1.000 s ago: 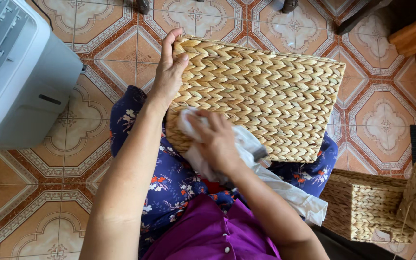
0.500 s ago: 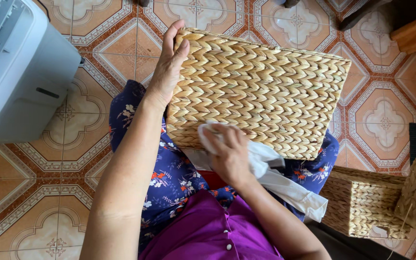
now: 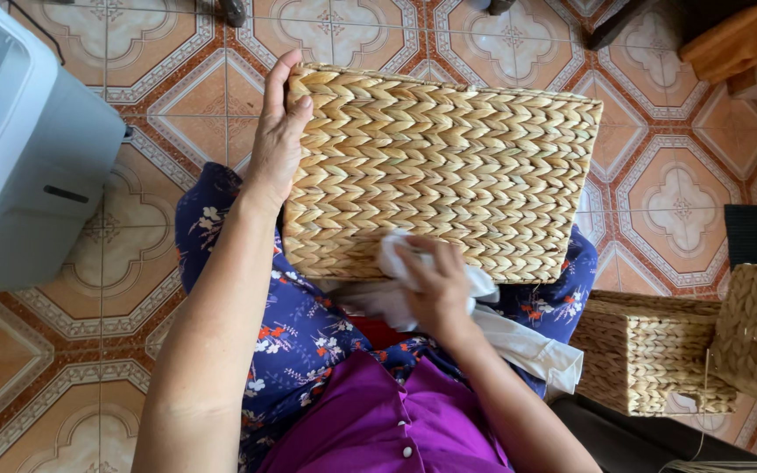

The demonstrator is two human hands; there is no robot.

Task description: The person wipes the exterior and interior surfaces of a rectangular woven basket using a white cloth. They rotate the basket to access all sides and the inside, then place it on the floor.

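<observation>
You're mid-wipe on the woven basket (image 3: 440,171): it sits tipped across your lap, its flat plaited face turned up toward the camera, far edge out over the tiled floor (image 3: 133,263). Your left hand (image 3: 278,144) is flat against the basket's left edge, fingers extended up along the weave, bracing it rather than gripping. Your right hand (image 3: 435,285) is closed around a bunched white cloth (image 3: 396,263), pressed on the basket's near edge, roughly centre; the cloth's loose tail trails right across the blue floral fabric (image 3: 308,342) on your lap. Step in hand, as I read it: cleaning the near strip of the face. Next move calls for keeping the left-hand brace firm so the basket doesn't slide off your knees, then working the cloth along the weave, not across, so it doesn't snag the strands. Can't tell whether the cloth is damp or how much of the face is already done; weave looks uniform from here. Two more woven baskets (image 3: 659,359) sit at right, a grey appliance (image 3: 19,149) at left, both well apart from your hands.
</observation>
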